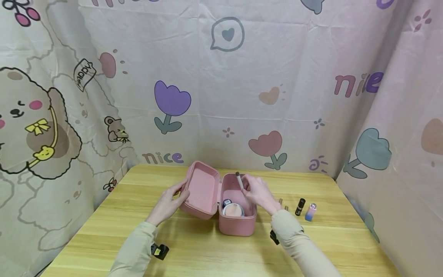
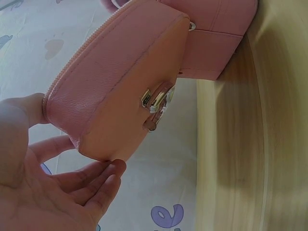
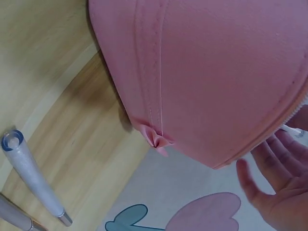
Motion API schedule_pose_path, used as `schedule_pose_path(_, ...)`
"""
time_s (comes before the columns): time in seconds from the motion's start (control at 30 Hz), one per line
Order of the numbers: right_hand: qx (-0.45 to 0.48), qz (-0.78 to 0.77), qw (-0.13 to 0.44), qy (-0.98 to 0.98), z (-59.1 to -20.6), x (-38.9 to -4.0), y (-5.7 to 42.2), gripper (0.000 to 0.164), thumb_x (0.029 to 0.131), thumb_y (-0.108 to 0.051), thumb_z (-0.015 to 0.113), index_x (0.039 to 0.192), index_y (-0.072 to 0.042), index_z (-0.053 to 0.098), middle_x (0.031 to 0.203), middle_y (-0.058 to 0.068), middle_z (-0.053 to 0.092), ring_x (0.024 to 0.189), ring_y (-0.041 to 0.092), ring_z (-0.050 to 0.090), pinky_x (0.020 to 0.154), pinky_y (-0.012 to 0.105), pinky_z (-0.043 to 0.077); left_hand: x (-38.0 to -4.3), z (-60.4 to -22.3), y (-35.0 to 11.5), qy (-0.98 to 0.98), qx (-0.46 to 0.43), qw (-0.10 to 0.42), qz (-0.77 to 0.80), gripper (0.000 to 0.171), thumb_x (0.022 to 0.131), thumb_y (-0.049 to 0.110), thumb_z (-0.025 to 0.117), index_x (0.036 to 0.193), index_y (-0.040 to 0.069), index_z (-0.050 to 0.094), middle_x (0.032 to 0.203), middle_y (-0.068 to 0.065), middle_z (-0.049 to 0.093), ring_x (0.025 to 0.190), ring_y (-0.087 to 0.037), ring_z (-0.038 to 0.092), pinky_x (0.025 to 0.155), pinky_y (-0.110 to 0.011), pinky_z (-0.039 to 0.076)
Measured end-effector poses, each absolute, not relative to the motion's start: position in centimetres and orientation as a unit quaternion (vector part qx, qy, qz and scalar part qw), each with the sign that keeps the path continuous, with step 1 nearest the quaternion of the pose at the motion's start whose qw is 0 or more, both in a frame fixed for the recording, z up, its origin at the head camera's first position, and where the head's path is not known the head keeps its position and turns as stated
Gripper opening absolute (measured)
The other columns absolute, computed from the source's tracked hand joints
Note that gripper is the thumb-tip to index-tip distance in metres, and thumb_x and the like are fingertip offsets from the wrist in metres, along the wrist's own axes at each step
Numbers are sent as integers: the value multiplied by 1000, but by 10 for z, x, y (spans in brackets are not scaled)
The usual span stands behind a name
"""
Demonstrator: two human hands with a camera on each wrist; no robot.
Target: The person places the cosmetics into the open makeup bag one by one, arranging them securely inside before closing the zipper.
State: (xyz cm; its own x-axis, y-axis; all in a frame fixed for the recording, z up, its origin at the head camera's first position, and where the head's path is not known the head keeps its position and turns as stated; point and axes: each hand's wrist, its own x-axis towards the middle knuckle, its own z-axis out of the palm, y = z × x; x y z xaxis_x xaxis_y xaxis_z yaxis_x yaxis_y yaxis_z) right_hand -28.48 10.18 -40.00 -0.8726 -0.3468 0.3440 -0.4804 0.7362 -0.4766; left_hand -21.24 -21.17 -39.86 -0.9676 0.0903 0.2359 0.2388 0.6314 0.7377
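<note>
Fingers of the right hand (image 1: 255, 189) are together, pinching a slim white stick (image 1: 240, 182) with dark top, which I see tilted above the open pink case (image 1: 237, 227). The left hand (image 1: 169, 202) is clamped on the rim of the lid (image 1: 203, 189), thumb and fingers on opposite sides; this lid stands open to the left. The case is toward the far edge of the tabletop (image 1: 194, 250), about midway between its left and right edges. Inside I find a round compact (image 1: 233, 210) and, just beside it, a small dark jar (image 1: 227, 202) with pale label. To the right of the case lie two slim tubes (image 3: 36, 175), which the right sleeve (image 1: 294, 234) partly hides in my head view. Closer to the right edge are a black tube (image 1: 300, 207) and a pink-and-blue bottle (image 1: 310, 212).
</note>
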Motion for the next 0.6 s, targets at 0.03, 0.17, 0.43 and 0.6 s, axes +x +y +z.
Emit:
schedule_pose_path(0.03, 226, 275, 114, -927, -400, -285, 101, 20, 81, -2, 76, 99, -6, 67, 76, -1, 69, 65, 9, 59, 61, 24, 52, -212, -399, -212, -899, -91, 88, -419, 54, 103, 27, 55, 152, 7, 43, 153, -25, 46, 136, -47, 49, 114, -59, 42)
schedule_pose_path(0.17, 235, 232, 106, -938, -402, -286, 98, 17, 78, -1, 77, 87, -9, 65, 69, -3, 66, 63, 11, 57, 62, 28, 50, -212, -398, -212, -900, -89, 88, -418, 55, 103, 27, 55, 153, 7, 42, 153, -24, 46, 137, -47, 49, 114, -59, 42)
schedule_pose_path(0.43, 229, 163, 118, -952, -408, -286, 91, 18, 75, -4, 76, 67, -12, 61, 58, -5, 57, 68, 19, 56, 106, 59, 41, -211, -397, -211, -901, -91, 88, -415, 55, 103, 28, 55, 153, 6, 42, 153, -25, 46, 137, -47, 49, 114, -59, 42)
schedule_pose_path(0.6, 225, 140, 118, -957, -412, -286, 89, 23, 72, -3, 74, 62, -15, 57, 57, -6, 54, 64, 19, 57, 119, 64, 28, -209, -396, -211, -901, -90, 86, -416, 55, 103, 28, 55, 152, 6, 42, 153, -25, 46, 137, -47, 49, 114, -58, 42)
